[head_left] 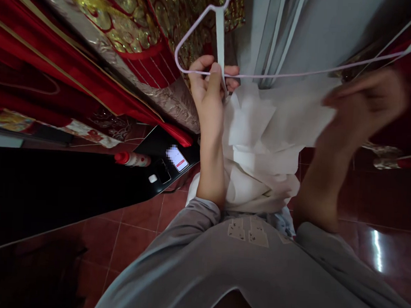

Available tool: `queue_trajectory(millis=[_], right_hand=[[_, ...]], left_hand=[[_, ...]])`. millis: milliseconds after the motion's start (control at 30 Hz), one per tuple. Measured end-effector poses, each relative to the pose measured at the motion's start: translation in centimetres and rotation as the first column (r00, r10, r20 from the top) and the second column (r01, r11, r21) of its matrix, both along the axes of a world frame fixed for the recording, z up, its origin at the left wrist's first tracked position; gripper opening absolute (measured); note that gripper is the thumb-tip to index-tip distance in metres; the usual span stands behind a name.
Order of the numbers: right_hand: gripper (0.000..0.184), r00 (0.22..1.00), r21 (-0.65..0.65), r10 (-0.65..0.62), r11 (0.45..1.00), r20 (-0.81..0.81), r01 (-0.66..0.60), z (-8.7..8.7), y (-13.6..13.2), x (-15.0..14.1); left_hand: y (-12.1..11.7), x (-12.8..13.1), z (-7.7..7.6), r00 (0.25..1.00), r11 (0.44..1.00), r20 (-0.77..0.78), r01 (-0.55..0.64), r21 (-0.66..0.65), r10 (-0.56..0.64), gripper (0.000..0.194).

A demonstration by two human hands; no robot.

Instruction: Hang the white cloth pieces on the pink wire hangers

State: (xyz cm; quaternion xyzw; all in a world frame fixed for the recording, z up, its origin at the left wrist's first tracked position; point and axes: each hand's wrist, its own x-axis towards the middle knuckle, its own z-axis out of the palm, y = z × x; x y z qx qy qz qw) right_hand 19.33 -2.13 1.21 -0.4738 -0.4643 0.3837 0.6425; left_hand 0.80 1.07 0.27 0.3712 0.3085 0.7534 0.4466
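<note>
A pale pink clothes hanger (294,76) stretches across the upper middle, its hook end running out of the top edge. My left hand (210,82) is closed round its lower left corner, with the thumb pressing a white strap (220,34) that loops over the hanger. Below the bar hangs a layered white garment (261,153), ruffled and reaching down in front of my body. On the right, my right hand (369,99) is smeared by motion beside the garment's upper right side, under the bar. Whether its fingers grip the fabric cannot be made out.
Red and gold sequined garments (140,24) hang close on the left. A black tabletop (67,182) bears a lit phone (178,159), a dark phone (164,171), a small white case (153,178) and a red-capped bottle (132,159). Dark red cloth (410,101) hangs at right.
</note>
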Motion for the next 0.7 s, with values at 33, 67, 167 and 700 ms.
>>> queue_trajectory(millis=[33, 67, 167, 700], right_hand=[[0.008, 0.999, -0.001, 0.028, 1.000, -0.015, -0.028, -0.6, 0.1, -0.7], [0.003, 0.997, -0.015, 0.070, 0.997, -0.034, -0.070, -1.0, 0.2, -1.4], [0.028, 0.978, -0.054, 0.167, 0.983, -0.125, -0.175, -1.6, 0.9, -2.9], [0.028, 0.900, 0.039, 0.226, 0.973, -0.372, -0.229, -2.6, 1.0, -2.8]], left_hand=[[-0.1, 0.1, 0.1, 1.000, 1.000, -0.005, -0.010, -0.011, 0.010, 0.019], [-0.2, 0.2, 0.2, 1.000, 1.000, -0.009, -0.019, -0.021, 0.019, 0.020], [-0.6, 0.3, 0.5, 0.999, 0.998, -0.025, -0.039, -0.042, 0.038, 0.023], [-1.4, -0.3, -1.9, 0.997, 0.996, -0.044, -0.068, 0.064, 0.070, 0.015]])
